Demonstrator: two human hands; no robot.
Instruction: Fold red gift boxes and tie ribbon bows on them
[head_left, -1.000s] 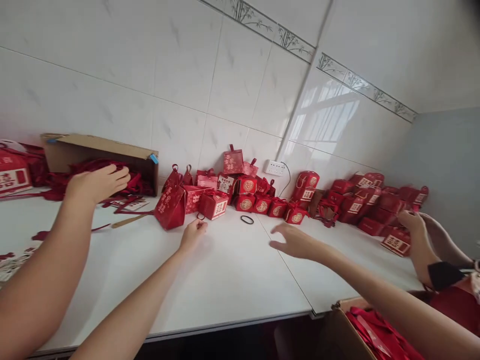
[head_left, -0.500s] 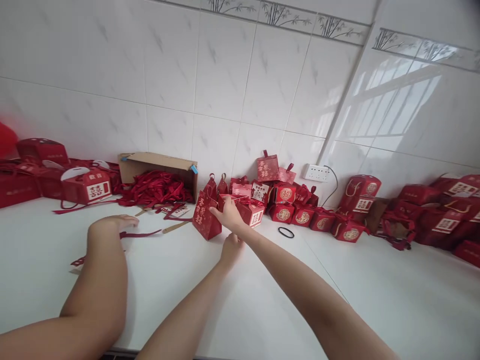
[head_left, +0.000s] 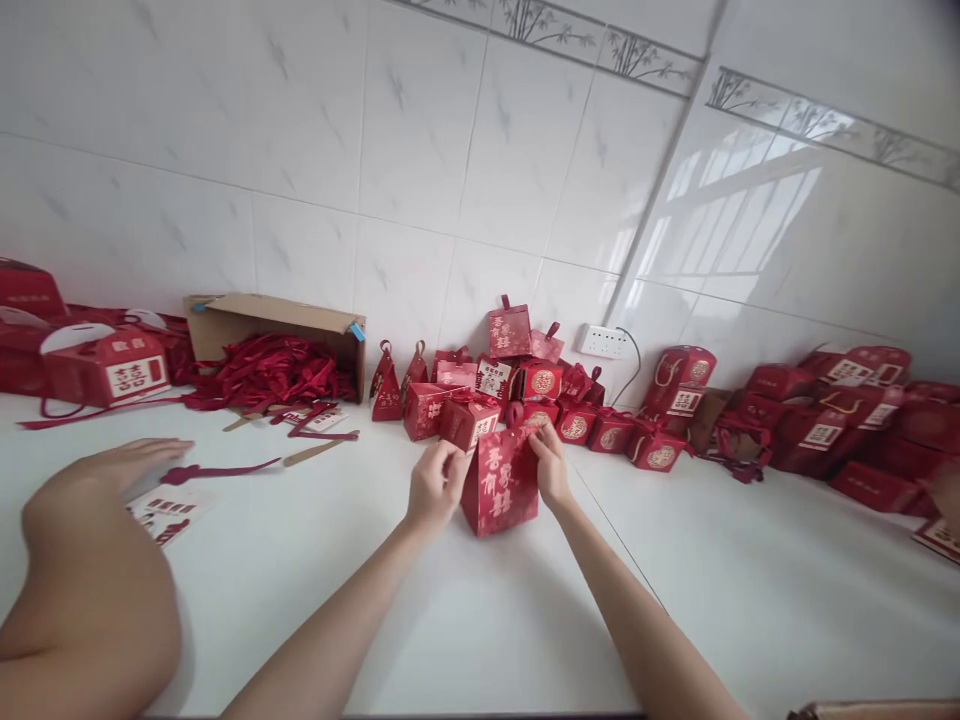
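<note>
A red gift box [head_left: 506,495] with gold Chinese characters stands upright on the white table in front of me. My left hand [head_left: 435,488] is closed at its left edge, fingertips pinched together. At the upper right corner my right hand [head_left: 551,468] pinches the box near its top, where a small ribbon loop sticks up. Just behind it are a red box with a white label [head_left: 471,422] and another patterned red box [head_left: 424,412]. Two narrow pointed boxes with loops, including one red pointed box [head_left: 385,390], stand further left.
At left another person's arm [head_left: 105,570] rests on the table by a printed card [head_left: 166,512] and a ribbon. A cardboard box [head_left: 277,308] spills red ribbons [head_left: 274,370]. Several red boxes [head_left: 817,420] are piled at right; a power strip [head_left: 604,341] is on the wall.
The characters-covered box has come from the row at the back toward me and rightward. Both my hands now hold its sides. The other person's arm appears further left, as the view has turned right.
</note>
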